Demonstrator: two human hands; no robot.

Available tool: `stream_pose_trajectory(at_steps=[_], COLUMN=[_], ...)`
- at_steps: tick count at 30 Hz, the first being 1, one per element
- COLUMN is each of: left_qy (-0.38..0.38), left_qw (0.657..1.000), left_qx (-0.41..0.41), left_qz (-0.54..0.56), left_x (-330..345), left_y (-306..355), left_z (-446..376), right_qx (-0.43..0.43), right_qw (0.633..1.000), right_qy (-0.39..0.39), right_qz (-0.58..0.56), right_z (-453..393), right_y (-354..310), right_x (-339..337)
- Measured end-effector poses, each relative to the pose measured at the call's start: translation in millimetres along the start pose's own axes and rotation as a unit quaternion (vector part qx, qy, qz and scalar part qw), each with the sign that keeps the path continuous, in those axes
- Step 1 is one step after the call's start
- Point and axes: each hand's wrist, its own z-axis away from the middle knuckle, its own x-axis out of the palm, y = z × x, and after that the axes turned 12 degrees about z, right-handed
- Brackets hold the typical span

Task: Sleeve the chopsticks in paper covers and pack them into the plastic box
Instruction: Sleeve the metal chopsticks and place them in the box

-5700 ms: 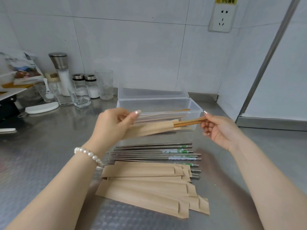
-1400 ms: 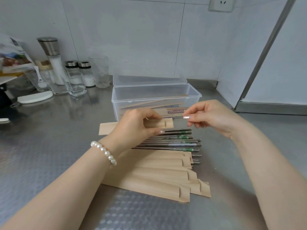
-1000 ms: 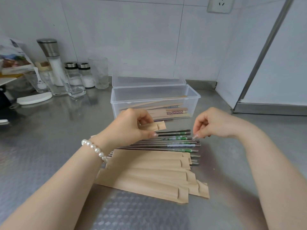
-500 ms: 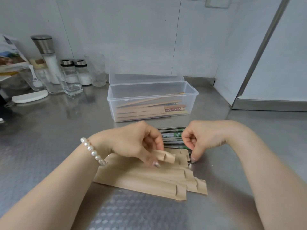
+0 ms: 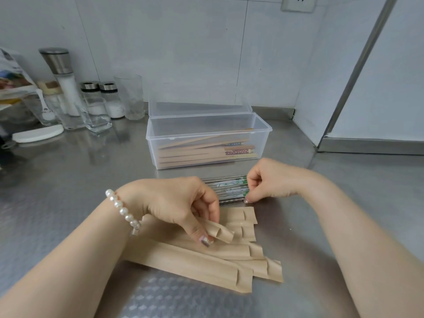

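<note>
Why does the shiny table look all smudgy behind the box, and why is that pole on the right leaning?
In the head view, the steel counter acts like a dull mirror, throwing back blurry reflections of the glass jars; the metal pole leans because the wide-angle lens bends the edges; the plastic box, the left hand and the right hand stay sharp.

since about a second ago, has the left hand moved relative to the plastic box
Yes. The left hand, holding a paper cover, has come toward the person, away from the plastic box, and is now over the pile of covers.
</note>
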Motion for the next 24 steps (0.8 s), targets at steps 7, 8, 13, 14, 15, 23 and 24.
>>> stream_pose_trajectory(at_steps=[7,8,13,14,15,23,24], left_qy=[0.01,0.011,0.015,0.014,0.014,0.026,0.023], left_qw=[1.0,1.0,1.0,1.0,1.0,0.999,0.999], left_qx=[0.0,0.0,0.005,0.006,0.008,0.018,0.017], left_qz=[-0.001,-0.002,-0.005,-0.003,-0.001,0.023,0.026], left_x=[0.0,0.0,-0.7,-0.7,-1.0,-9.1,-9.6], left_y=[-0.2,0.0,-0.5,-0.6,-0.9,-7.1,-7.6], left_z=[-0.4,-0.3,-0.3,-0.3,-0.4,1.3,1.6], right_qx=[0.037,0.043,0.075,0.077,0.075,-0.003,-0.007], right_qw=[0.998,0.998,0.994,0.993,0.992,0.991,0.992], right_qy=[0.036,0.043,0.079,0.087,0.097,0.103,0.097], right_qz=[-0.023,-0.027,-0.018,-0.012,-0.01,-0.082,-0.075], right_z=[-8.1,-9.0,-12.9,-13.3,-13.4,-15.0,-15.8], right_y=[4.2,4.4,9.2,10.3,11.0,10.4,9.7], right_x=[2.4,2.4,3.2,3.2,3.0,4.9,6.4])
